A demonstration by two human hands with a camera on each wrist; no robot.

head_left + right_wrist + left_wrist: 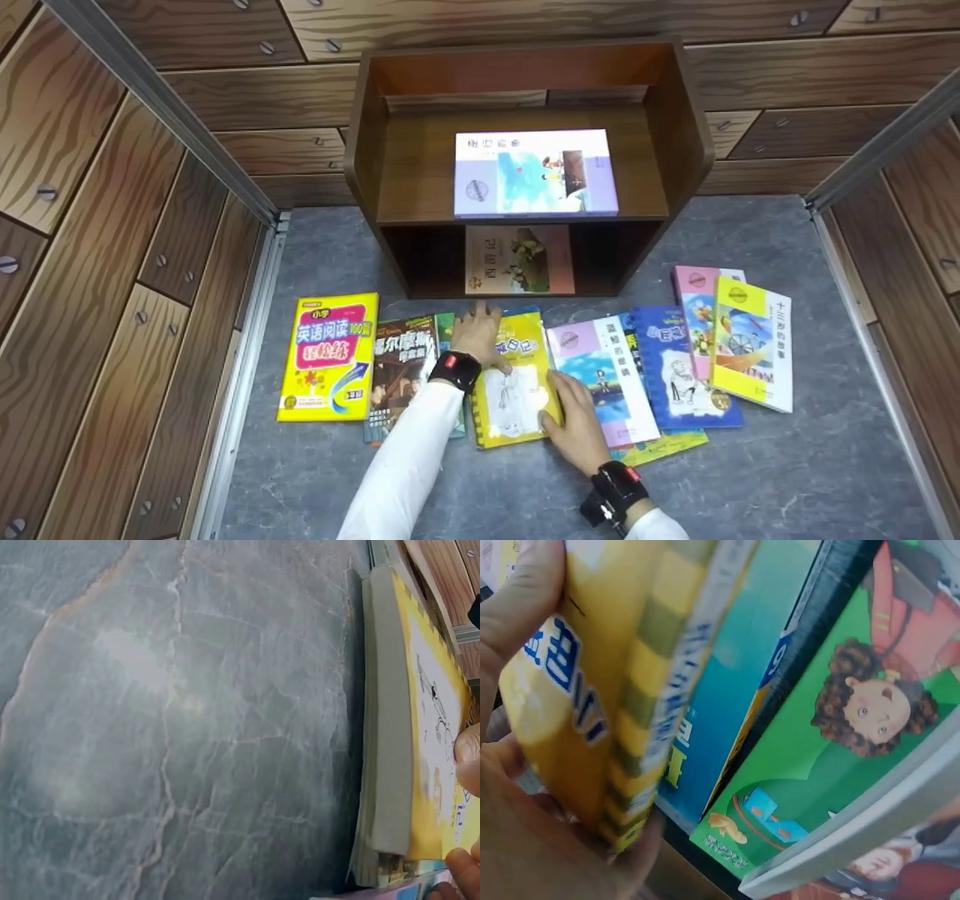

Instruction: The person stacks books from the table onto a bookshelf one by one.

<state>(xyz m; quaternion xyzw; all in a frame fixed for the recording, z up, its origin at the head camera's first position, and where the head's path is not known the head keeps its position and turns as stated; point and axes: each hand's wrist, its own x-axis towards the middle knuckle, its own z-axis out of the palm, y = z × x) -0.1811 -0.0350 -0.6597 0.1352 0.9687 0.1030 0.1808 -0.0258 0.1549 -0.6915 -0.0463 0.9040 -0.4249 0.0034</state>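
A yellow book [510, 420] with a sketched figure on its cover lies face up on the grey floor, slightly raised at its left in the left wrist view. My left hand [480, 337] grips its top left part, thumb on the cover and fingers curled beneath. On the opposite side, my right hand [581, 429] holds the right edge, thumb over the cover near the bottom corner. A teal book [739, 637] shows under the spine. Close by on the right is a white and lilac book [600, 379]; a dark brown book [397, 367] lies left.
A brown wooden shelf [525, 120] stands ahead, with a lilac book [536, 172] on its upper board and another book [517, 259] in the lower bay. A yellow and pink book [328, 356] lies far left. A blue book [679, 367] and a yellow-white book [752, 341] lie right.
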